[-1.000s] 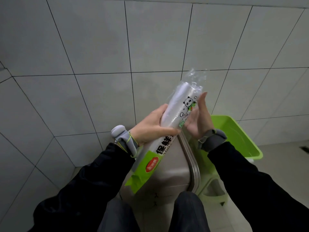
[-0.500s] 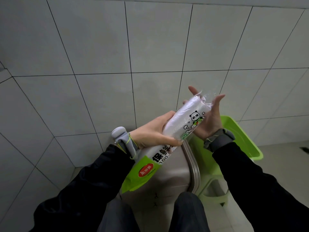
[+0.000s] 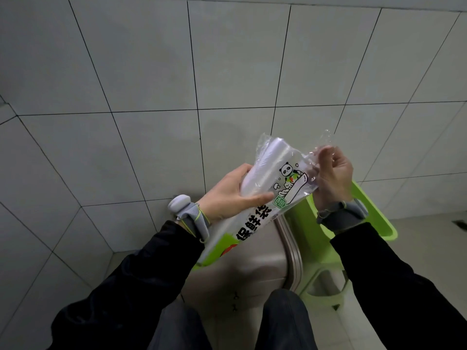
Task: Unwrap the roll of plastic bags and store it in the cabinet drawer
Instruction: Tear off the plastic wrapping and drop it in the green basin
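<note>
**Wrapper end being torn open**

Your left hand (image 3: pixel 228 195) grips the roll of plastic bags (image 3: pixel 262 188) around its middle, held tilted in the air before the tiled wall (image 3: pixel 151 72). Your right hand (image 3: pixel 331 173) pinches the clear wrapper (image 3: pixel 312 160) at the top end. You are on the unwrapping step; next, I judge, strip the film off. No drawer shows.

A grey bin (image 3: pixel 252 271) and, at its three o'clock, a green plastic stool (image 3: pixel 379 223) are borne by the tiled floor (image 3: pixel 429 253).
</note>
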`<act>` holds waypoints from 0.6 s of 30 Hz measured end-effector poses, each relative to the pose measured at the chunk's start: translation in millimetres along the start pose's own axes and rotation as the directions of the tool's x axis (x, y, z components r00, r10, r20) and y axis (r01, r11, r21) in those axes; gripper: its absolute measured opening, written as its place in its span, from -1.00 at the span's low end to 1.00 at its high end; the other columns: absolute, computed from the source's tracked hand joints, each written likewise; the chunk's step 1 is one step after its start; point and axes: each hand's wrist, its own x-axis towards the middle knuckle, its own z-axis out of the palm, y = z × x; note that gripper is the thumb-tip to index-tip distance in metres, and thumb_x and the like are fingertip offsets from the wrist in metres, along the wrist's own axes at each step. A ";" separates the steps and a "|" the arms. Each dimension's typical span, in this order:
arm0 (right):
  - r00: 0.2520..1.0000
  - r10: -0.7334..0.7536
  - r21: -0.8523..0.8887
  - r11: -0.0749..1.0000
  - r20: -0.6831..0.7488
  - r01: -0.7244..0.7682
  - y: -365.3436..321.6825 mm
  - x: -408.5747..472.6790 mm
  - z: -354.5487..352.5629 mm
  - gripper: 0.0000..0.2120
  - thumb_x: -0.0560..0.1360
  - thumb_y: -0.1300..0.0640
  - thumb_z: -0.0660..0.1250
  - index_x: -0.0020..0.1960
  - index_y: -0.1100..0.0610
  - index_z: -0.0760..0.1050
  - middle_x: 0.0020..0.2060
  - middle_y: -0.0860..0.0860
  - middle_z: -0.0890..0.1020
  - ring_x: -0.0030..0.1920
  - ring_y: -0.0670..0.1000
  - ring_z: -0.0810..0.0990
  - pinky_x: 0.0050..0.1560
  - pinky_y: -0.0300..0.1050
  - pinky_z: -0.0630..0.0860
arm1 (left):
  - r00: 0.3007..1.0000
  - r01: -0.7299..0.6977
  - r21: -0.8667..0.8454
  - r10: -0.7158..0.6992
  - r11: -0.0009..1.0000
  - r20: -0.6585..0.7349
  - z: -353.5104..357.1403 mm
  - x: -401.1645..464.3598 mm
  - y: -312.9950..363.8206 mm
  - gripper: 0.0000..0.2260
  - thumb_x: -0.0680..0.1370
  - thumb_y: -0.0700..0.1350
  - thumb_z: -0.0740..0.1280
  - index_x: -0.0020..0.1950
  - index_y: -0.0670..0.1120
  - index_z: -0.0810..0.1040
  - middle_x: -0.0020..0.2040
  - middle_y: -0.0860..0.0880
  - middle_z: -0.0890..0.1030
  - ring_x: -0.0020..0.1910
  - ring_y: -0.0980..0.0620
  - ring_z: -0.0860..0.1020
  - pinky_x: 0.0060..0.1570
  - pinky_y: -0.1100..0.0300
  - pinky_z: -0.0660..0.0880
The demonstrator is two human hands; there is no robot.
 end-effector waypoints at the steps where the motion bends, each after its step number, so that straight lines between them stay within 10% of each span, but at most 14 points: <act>1: 1.000 -0.019 -0.006 1.000 0.016 0.019 -2.4 -2.0 -0.6 -0.39 0.04 -0.47 0.46 -0.24 0.03 0.49 -0.48 -0.12 0.47 -0.53 -0.14 0.42 -0.55 -0.26 0.38 | 1.000 0.009 0.006 -0.009 1.000 -0.025 0.2 0.5 -1.2 -0.54 0.41 0.10 0.50 0.18 -0.07 0.46 -0.16 0.12 0.63 -0.22 0.16 0.60 -0.19 0.21 0.54; 8: 0.983 -0.127 -0.167 0.975 0.132 0.148 -10.0 -11.0 -3.9 -0.71 0.28 -0.05 0.48 -0.18 0.08 0.46 -0.42 0.06 0.44 -0.51 -0.07 0.36 -0.53 -0.22 0.36 | 0.997 0.031 -0.014 -0.032 0.999 -0.067 0.0 3.6 -10.9 -0.41 0.31 0.31 0.43 0.16 -0.06 0.52 -0.10 -0.05 0.67 -0.23 -0.03 0.64 -0.10 -0.05 0.61; 18: 0.953 -0.276 -0.190 0.936 0.124 0.296 -1.1 -17.0 -12.4 -0.71 0.31 -0.18 0.52 -0.32 -0.05 0.48 -0.49 -0.16 0.47 -0.49 -0.09 0.33 -0.48 -0.22 0.31 | 0.963 0.068 -0.270 -0.134 0.961 -0.234 -10.2 4.5 -11.0 -0.61 0.38 0.17 0.41 0.01 -0.06 0.46 -0.27 -0.13 0.53 -0.43 -0.06 0.54 -0.39 0.08 0.54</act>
